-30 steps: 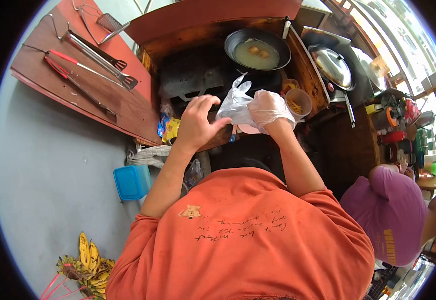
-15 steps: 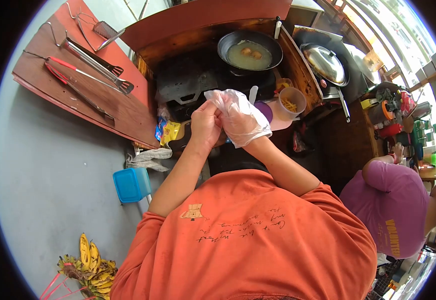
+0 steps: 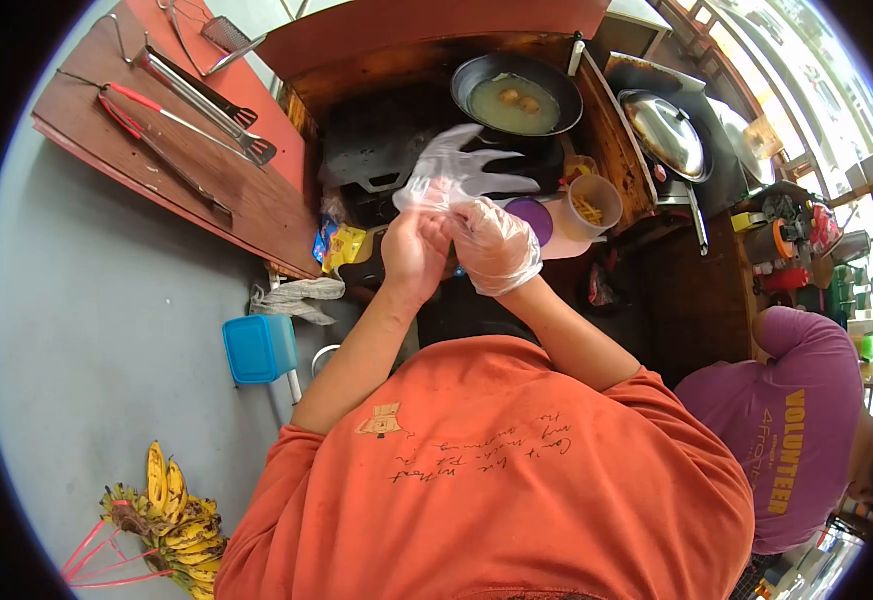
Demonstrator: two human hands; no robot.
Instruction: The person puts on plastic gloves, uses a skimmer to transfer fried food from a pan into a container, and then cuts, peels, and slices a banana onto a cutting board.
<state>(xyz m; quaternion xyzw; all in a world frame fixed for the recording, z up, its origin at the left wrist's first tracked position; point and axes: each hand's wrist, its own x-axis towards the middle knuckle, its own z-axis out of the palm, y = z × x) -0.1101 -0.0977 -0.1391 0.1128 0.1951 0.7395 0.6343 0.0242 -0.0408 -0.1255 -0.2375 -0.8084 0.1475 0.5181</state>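
Fingers bunched on the right hand (image 3: 497,250), gathered close and apparently pinching the cuff of a loose clear glove (image 3: 467,172), and that hand wears its own thin plastic covering! The left hand (image 3: 415,258), bare at the palm, sits right alongside, nearly touching, its fingertips up at the glove's mouth; how far those fingers spread, I cannot tell, with film and folds over them.

Head view, then, with the dark pan (image 3: 465,92) as our marker. The glove is on the person's side of the pan and a little to its left, its cuff at the hands, its long axis slanting away from the person and rightward. Its limp fingers fan out, one toward the pan, the others more to the right.

Inside the pan, two browned pieces (image 3: 520,101) sit in pale liquid. On its near side, a purple disc (image 3: 531,216); nearer and to its right, a clear tub (image 3: 609,212) of yellow strips. Well left of the pan, red-handled tongs (image 3: 137,98) lie on a board (image 3: 192,185).
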